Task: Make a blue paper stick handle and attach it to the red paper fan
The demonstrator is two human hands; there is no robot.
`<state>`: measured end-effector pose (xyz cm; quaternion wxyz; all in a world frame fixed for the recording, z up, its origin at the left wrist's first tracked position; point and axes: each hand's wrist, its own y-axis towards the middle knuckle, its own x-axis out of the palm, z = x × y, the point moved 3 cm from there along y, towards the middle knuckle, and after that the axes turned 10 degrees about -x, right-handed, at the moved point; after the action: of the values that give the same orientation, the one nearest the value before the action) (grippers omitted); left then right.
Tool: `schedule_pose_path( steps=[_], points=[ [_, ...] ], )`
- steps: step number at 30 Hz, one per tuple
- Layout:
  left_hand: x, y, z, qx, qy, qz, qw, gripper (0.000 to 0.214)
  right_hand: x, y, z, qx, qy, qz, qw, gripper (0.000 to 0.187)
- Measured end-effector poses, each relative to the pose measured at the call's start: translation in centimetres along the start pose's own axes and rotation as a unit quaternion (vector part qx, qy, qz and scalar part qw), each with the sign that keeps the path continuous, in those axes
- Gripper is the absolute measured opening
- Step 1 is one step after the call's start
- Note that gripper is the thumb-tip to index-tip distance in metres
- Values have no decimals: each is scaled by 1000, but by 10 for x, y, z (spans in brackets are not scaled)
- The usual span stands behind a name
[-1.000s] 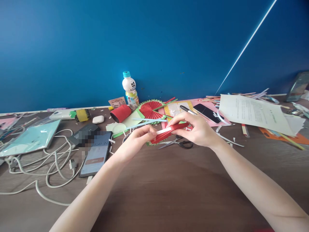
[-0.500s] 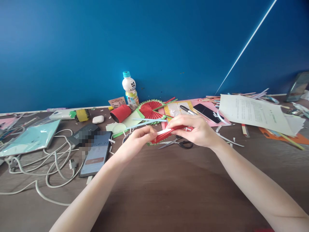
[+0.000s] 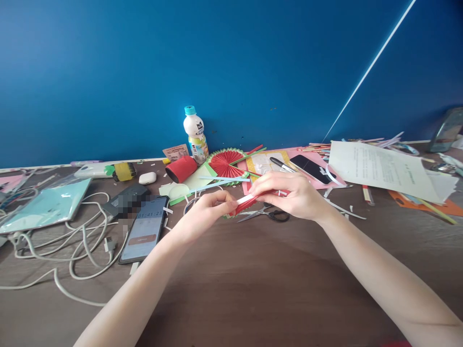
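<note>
Between my two hands is a folded red paper fan [image 3: 246, 204] with a green zigzag edge and a white strip along its top. My left hand [image 3: 213, 206] pinches its left end between thumb and fingers. The right end is gripped by my right hand [image 3: 285, 192], whose fingers cover part of the paper. Just behind and below the fan, scissors with dark handles [image 3: 278, 215] lie on the table. Farther back rests a finished-looking round pleated paper fan [image 3: 224, 163], red with a green rim, with thin paper strips across it.
A drink bottle [image 3: 196, 135] stands by the blue wall, beside a red cylinder [image 3: 181, 169]. To the left lie a lit phone [image 3: 144, 233], an earbud case [image 3: 147, 178] and tangled white cables [image 3: 81, 241]. On the right are another phone [image 3: 311, 168] and a printed sheet [image 3: 383, 168].
My hands have barely moved and both keep their hold on the folded fan. The fan is tilted slightly differently, with less of its left end showing below my left fingers.
</note>
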<state>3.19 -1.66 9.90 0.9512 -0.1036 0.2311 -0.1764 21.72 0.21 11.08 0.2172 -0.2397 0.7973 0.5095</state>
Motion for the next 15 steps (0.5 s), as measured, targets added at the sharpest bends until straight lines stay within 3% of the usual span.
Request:
schedule_pose_path(
  steps=[15],
  points=[
    [2, -3, 3, -15, 96, 21, 995, 31, 3, 0, -1, -13, 6, -4, 1000, 10]
  ],
)
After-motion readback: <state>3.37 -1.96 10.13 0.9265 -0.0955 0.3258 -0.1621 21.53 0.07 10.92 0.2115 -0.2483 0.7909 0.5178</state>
